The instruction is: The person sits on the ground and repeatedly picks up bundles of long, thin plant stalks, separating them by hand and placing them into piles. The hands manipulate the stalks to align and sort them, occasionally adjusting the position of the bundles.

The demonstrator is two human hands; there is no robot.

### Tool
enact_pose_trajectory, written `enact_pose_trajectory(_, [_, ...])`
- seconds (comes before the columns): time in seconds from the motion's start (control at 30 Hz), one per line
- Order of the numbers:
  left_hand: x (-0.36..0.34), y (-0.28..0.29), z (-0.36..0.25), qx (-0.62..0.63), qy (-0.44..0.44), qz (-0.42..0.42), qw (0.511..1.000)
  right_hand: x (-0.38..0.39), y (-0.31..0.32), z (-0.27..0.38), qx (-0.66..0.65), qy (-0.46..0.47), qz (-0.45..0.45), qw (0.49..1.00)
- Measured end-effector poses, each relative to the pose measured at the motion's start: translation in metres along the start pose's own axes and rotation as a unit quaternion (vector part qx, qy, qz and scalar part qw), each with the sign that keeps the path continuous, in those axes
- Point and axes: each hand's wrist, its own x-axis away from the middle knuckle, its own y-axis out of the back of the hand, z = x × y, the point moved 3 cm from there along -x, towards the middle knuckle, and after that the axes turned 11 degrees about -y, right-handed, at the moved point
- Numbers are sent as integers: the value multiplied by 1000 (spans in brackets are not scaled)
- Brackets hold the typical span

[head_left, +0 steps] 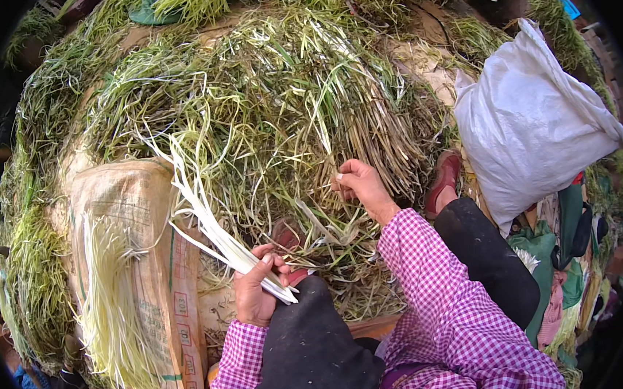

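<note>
My left hand [258, 292] is closed around a bunch of blanched chives [216, 231], above my left knee. Their white stem ends point toward me and the pale leaves fan out up and to the left. My right hand [361, 189] is pinched at the near side of a large heap of uncleaned chives [363, 110], with brownish stems and green leaves. A thin leaf runs down to its fingertips, but what they grip is too small to tell. Left of me, a pile of pale yellow chives [116, 312] lies on a tan woven sack [159, 279].
A full white woven sack [533, 126] stands at the right, by my right foot in a red shoe [444, 178]. Loose green leaf waste [51, 134] covers the ground at the far left. Green cloth [540, 268] lies below the white sack.
</note>
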Motion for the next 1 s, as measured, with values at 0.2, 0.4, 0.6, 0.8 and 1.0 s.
enact_pose_trajectory(0.2, [-2,3,1,20,-6,40,999,56,18,77,-204,131,85,967])
enact_pose_trajectory(0.4, [-4,-3,-1,63,7,59,996,88,13,94,-147,194,5,970])
enact_pose_trajectory(0.6, [-14,-20,-8,-40,-26,14,999,100,-44,6,-137,11,142,980])
enact_pose_trajectory(0.8, [-19,-34,-6,-108,-26,12,994,115,-78,-31,-112,-12,161,980])
enact_pose_trajectory(1.0, [-19,-32,-3,-102,-61,-7,993,118,-87,-27,-104,16,102,989])
